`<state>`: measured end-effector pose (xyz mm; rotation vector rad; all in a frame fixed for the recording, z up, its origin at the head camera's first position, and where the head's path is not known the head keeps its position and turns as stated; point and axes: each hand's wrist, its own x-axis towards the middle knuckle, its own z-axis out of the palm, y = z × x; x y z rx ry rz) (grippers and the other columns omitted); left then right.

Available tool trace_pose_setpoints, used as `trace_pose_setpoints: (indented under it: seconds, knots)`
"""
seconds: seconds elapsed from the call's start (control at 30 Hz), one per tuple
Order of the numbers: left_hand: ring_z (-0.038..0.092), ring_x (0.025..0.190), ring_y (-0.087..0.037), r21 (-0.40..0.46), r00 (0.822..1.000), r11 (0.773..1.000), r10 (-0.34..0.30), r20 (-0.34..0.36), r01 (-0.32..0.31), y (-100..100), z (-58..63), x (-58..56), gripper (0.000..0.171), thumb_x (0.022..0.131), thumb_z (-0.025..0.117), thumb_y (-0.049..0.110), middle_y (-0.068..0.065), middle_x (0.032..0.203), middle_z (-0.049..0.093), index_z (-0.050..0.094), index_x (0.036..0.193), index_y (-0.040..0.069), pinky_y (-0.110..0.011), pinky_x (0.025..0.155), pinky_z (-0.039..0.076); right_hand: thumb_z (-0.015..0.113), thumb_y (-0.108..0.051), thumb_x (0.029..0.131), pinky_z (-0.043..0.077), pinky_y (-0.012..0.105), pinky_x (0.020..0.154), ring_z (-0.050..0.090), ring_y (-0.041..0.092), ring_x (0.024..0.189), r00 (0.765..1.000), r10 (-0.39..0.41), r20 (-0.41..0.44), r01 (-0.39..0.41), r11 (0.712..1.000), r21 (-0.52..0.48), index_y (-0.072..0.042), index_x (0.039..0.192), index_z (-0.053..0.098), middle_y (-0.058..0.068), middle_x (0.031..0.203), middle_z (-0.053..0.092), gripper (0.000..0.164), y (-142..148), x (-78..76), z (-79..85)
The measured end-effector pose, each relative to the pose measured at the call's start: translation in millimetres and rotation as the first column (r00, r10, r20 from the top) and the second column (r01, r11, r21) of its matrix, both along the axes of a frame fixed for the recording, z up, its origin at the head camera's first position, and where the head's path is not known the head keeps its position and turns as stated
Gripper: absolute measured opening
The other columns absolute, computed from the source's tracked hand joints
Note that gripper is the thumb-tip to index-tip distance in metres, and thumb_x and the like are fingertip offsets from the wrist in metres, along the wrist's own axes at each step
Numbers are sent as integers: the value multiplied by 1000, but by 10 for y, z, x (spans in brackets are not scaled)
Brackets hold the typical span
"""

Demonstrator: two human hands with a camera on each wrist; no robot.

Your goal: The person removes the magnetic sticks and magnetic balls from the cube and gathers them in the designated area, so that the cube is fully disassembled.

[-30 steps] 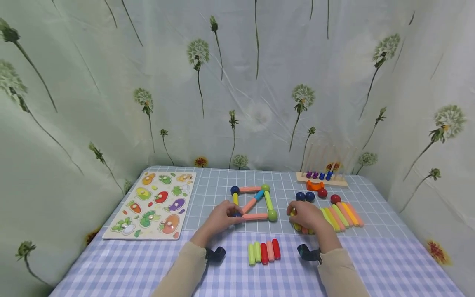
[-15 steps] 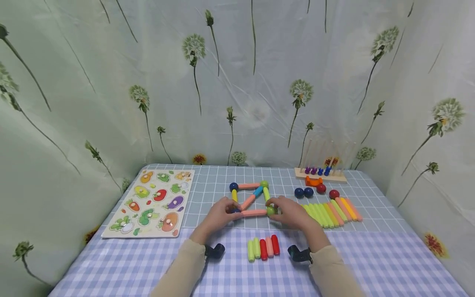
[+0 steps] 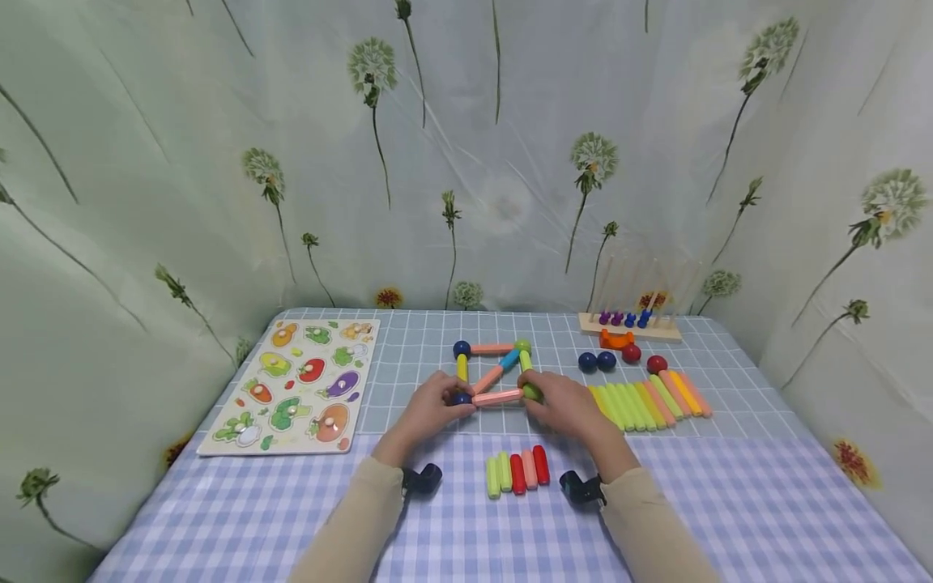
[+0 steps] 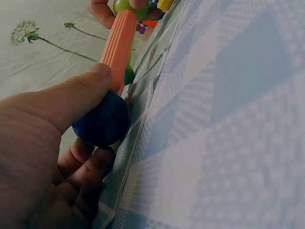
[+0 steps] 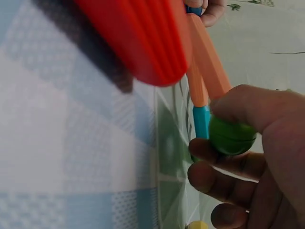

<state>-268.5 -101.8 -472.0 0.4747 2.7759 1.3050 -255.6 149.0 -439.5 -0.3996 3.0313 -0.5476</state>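
Note:
A flat four-sided frame of plastic rods and balls lies mid-table. My left hand (image 3: 428,411) pinches the blue ball (image 4: 102,119) at its near left corner, thumb above and fingers below. At the near right corner, my right hand (image 3: 564,409) holds the green ball (image 5: 232,134) between thumb and fingers. Between the hands runs a pink rod (image 3: 499,397). A yellow rod (image 3: 462,367) forms the left side and another pink rod (image 3: 492,350) the far side. The diagonal joins a pink rod (image 3: 487,380) and a blue rod (image 3: 509,360). My right hand partly covers the light green rod (image 3: 526,361).
Nearer me lie several short rods (image 3: 518,474). To the right are a row of longer rods (image 3: 641,406), blue balls (image 3: 607,361), red balls (image 3: 657,364) and an orange arched piece (image 3: 616,340). A peg rack (image 3: 630,325) stands behind; a vegetable puzzle board (image 3: 291,389) lies left.
My right hand has come left from the row of rods and taken hold of the green ball. My left hand has stayed at the blue ball. The head view has tilted down slightly.

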Motion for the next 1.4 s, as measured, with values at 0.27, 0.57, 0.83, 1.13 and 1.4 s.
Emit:
trace_pose_setpoints:
  seconds: [0.27,0.57,0.83,1.13,1.4]
  knots:
    - [49,84,-17,-18,1000,1000,7,-12,-7,-10,-26,-8,20,86,80,29,-2,96,52,73,104,25,-29,72,41,63,-39,97,50,48,103,62,24,118,999,43,-16,-42,998,49,-26,129,65,2,127,67,34,-11,-6,-29]
    - [49,84,-17,-18,1000,1000,17,-4,-17,14,-14,-23,19,86,79,30,-1,96,52,72,103,27,-30,73,41,54,-33,102,50,47,102,61,21,108,996,22,88,-21,1000,-5,-21,131,60,2,124,65,32,-33,-25,-76]
    - [49,84,-17,-25,1000,1000,8,-10,-8,4,-37,-16,18,86,79,30,-1,96,52,73,103,27,-30,74,42,52,-26,99,46,33,75,54,16,80,991,20,134,-15,999,-43,-25,107,69,-4,94,63,19,-46,-41,-99]
    - [50,86,-17,-15,1000,1000,5,-23,-5,-8,-83,0,17,86,79,29,0,99,54,73,102,28,-31,75,43,53,-31,95,39,29,55,52,21,62,975,-55,216,85,988,-131,-26,124,50,4,76,56,29,13,-48,-103]
    - [50,85,-17,-16,1000,1000,5,-28,-5,2,-62,8,16,87,78,29,0,97,53,72,102,28,-31,74,42,57,-33,92,39,29,54,51,21,62,974,-84,212,122,977,-173,-22,131,46,6,78,56,42,59,-53,-68]
